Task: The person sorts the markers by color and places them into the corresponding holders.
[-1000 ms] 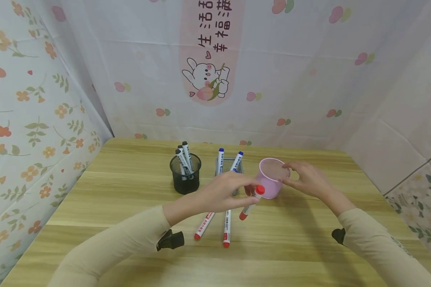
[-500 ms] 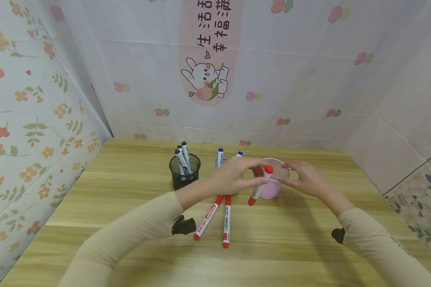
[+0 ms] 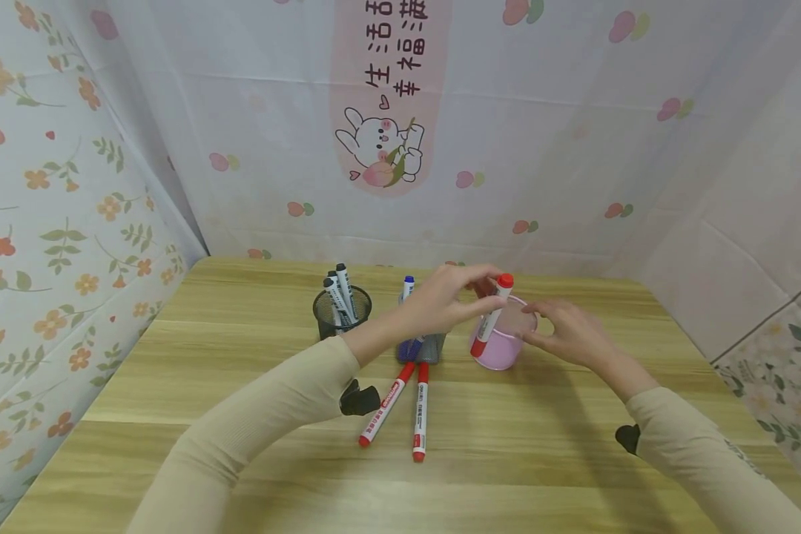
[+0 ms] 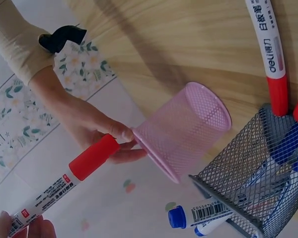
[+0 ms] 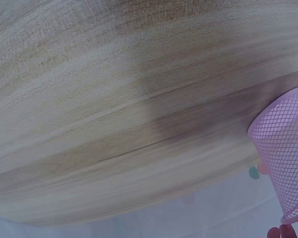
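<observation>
A red-capped whiteboard marker [image 3: 489, 320] is pinched near its upper end by my left hand [image 3: 440, 300]. It slants in front of the pink mesh pen cup [image 3: 509, 350], its lower end outside the cup in the head view. My right hand [image 3: 564, 334] grips the cup's rim from the right, thumb and fingertips at the edge. The left wrist view shows the marker [image 4: 47, 196] apart from the cup [image 4: 184, 129]. Only fingertips [image 5: 286, 231] of the right hand show at the rim in the right wrist view.
Two red markers [image 3: 387, 408] lie on the wooden table [image 3: 534, 475]. A grey mesh holder [image 3: 432, 348] with blue markers stands behind my left hand, partly hidden. Left of it, a black mesh cup [image 3: 323, 326] holds several black-capped markers [image 3: 345, 285]. A printed curtain hangs behind.
My left hand has carried the red marker up and to the right, from the table's middle to the pink cup. The right hand stays at the rim.
</observation>
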The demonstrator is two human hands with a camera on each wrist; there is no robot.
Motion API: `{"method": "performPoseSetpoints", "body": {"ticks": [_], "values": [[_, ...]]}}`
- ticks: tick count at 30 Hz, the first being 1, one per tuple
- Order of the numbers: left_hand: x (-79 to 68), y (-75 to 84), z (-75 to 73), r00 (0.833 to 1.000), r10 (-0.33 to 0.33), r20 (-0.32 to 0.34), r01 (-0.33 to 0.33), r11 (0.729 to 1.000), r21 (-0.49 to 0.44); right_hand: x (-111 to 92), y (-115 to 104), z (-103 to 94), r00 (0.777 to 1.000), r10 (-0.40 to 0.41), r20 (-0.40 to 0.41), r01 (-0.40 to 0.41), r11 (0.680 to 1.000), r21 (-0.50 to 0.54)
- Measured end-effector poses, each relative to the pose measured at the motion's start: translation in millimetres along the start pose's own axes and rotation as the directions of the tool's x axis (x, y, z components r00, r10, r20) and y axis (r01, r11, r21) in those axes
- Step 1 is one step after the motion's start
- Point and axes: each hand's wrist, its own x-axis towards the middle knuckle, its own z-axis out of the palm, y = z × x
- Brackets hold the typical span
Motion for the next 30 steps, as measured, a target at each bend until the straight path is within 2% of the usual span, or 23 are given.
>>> {"method": "performPoseSetpoints", "body": {"ticks": [5,14,19,25,30], "values": [[7.2,0.4,-1.6,1.0,-0.021,-0.01,0.021,1.0,-0.018,0.8,0.4,0.8,1.0,-0.023,-0.013,0.023,1.0,0.005],[20.6,-3.3,-1.6,0.998,-0.058,-0.037,0.059,0.998,0.004,0.8,0.6,0.1,1.0,-0.016,-0.008,0.016,1.0,0.021],[29.5,-4.6,-2.5,0.993,-0.111,-0.036,0.11,0.994,-0.017,0.8,0.3,-0.3,1.0,-0.016,-0.01,0.017,1.0,0.016],[42.1,-7.6,-0.9,0.983,-0.183,-0.012,0.183,0.983,0.004,1.2,0.3,-0.2,1.0,-0.023,-0.015,0.023,1.0,0.019],[51.3,-8.6,1.6,0.983,-0.18,-0.028,0.18,0.984,0.014,1.3,0.7,-0.1,0.999,-0.037,-0.018,0.038,0.999,0.03]]}}
